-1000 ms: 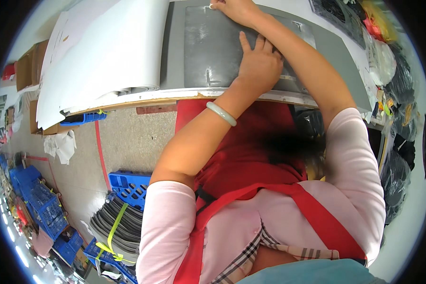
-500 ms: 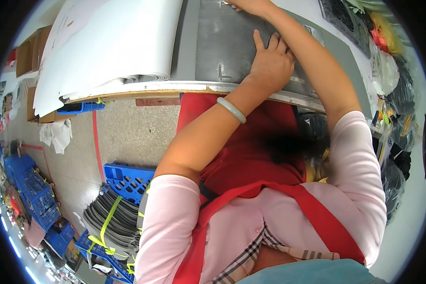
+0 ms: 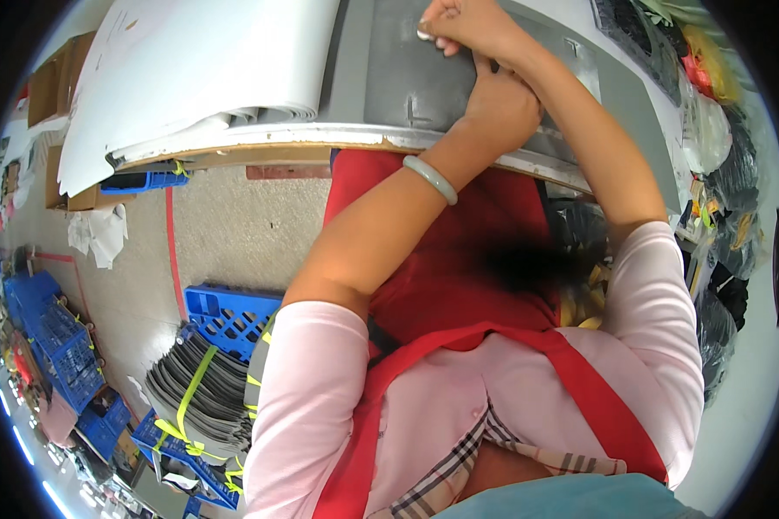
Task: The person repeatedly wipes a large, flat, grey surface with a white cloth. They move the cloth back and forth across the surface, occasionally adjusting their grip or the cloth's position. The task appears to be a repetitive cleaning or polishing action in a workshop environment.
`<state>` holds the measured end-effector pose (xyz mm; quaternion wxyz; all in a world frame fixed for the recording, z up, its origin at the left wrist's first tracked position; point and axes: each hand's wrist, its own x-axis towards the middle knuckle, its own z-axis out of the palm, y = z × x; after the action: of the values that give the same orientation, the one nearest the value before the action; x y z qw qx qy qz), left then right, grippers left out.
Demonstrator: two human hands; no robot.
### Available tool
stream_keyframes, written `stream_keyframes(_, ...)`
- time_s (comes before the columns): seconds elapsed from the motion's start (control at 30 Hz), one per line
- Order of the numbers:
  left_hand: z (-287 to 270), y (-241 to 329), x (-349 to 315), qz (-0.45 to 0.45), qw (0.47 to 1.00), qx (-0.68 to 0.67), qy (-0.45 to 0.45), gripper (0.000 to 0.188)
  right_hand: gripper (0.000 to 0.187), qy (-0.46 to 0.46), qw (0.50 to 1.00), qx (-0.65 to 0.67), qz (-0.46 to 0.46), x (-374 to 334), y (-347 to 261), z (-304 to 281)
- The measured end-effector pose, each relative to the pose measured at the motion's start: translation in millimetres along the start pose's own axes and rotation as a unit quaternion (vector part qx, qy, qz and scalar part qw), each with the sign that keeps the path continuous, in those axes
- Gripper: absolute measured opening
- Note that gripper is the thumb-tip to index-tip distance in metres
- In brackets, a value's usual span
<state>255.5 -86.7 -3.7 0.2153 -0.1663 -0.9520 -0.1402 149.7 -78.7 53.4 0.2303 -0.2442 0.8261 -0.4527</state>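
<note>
A dark grey sheet point(image 3: 407, 73) with white corner-shaped marks lies on a larger, lighter grey sheet point(image 3: 342, 95) at the table's front. My left hand point(image 3: 504, 105) rests on the dark sheet, partly behind my right wrist, its fingers stretched forward and partly hidden. Above it, my right hand point(image 3: 469, 24) pinches a small white piece of chalk point(image 3: 424, 35) over the dark sheet.
Large white sheets point(image 3: 208, 60) with curled edges cover the table's left. Bagged things point(image 3: 705, 130) crowd the right side. On the floor to the left are a blue crate point(image 3: 229, 318), a strapped stack of dark sheets point(image 3: 201, 389) and a cardboard box point(image 3: 61, 78).
My right hand has come nearer to me with the chalk, from the sheet's far part to just beyond my left hand. It now covers part of the left fingers.
</note>
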Motion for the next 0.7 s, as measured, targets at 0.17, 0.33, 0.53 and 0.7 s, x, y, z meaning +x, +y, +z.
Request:
stream_keyframes(0.17, 2, 1, 4, -0.019, 0.995, -0.102, -0.011, 0.036, 0.023, -0.05, 0.979, -0.179, 0.08, -76, -41, 31)
stream_keyframes(0.33, 22, -4, 2, -0.003, 0.995, -0.061, 0.075, 0.035, 0.034, 0.197, 0.83, -0.521, 0.007, -103, -43, 73)
stream_keyframes(0.53, 26, 1, 0, 0.003, 0.993, -0.054, 0.103, 0.04, 0.038, 0.04, 0.866, -0.493, 0.067, -94, -56, 60)
stream_keyframes(0.7, 48, 0, -2, -0.047, 0.969, -0.124, 0.209, 0.042, 0.035, -0.069, 0.876, -0.477, 0.03, -108, -80, 51)
